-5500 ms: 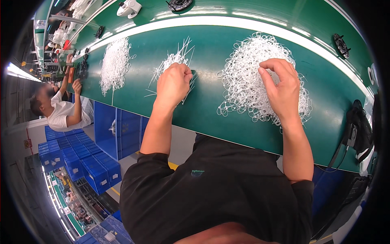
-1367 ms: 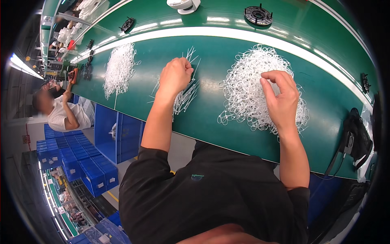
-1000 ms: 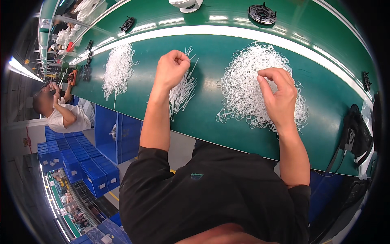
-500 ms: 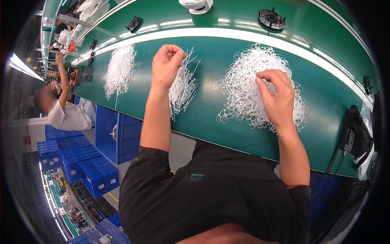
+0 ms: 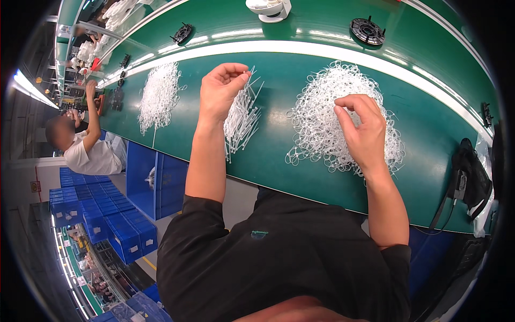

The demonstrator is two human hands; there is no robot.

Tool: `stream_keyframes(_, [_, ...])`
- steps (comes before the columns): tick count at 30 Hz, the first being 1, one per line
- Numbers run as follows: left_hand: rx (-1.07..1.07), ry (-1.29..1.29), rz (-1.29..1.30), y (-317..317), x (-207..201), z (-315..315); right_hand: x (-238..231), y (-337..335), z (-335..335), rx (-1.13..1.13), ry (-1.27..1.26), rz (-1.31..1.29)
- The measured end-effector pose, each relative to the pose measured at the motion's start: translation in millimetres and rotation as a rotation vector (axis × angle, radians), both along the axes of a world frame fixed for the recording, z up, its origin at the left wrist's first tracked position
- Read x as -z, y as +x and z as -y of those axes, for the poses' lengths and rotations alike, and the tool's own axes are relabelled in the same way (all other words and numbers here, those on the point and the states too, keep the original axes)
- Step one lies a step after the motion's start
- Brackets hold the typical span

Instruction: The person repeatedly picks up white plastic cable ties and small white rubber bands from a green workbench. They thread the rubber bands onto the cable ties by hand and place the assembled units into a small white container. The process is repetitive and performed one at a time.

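My left hand [image 5: 221,92] is closed in a pinch over the far end of a pile of straight white cable ties [image 5: 242,124]. A pale speck shows at its fingertips, too small to name. Above a wide heap of white cable ties bent into loops [image 5: 316,126], my right hand [image 5: 365,124] curls with thumb and forefinger tips close together. Whatever those tips hold, if anything, is lost against the white heap. Both hands are above the green tabletop [image 5: 276,145].
Another pile of white looped ties [image 5: 160,96] lies farther left. Black round parts [image 5: 367,31] and a white device [image 5: 269,9] stand beyond the pale strip. At right is a black mesh bag [image 5: 472,177]. Blue bins [image 5: 140,182] and a seated person [image 5: 94,153] are at left.
My left hand's fingertips have shifted slightly right and down. My right hand has barely moved, its thumb and forefinger a little closer together. The co-worker's raised arm has lowered somewhat.
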State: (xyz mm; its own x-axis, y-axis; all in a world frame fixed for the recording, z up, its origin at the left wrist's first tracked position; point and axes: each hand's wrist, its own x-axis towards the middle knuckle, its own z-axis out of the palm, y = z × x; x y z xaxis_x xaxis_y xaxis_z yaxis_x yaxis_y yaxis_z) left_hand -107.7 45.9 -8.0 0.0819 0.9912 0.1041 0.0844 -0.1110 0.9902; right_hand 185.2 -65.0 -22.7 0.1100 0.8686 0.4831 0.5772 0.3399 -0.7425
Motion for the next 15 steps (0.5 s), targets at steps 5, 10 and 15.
stream_keyframes(5, [-0.005,-0.020,0.041,-1.7,0.5,-3.3,0.2,0.2,0.0,-0.002,-0.005,-0.011])
stream_keyframes(10, [0.007,-0.024,0.225,-12.9,0.6,-5.4,-0.6,-0.1,0.2,-0.006,0.005,-0.003])
stream_keyframes(15, [0.037,0.034,0.404,-0.5,-16.7,5.1,-4.4,-1.1,1.7,-0.043,0.032,-0.082])
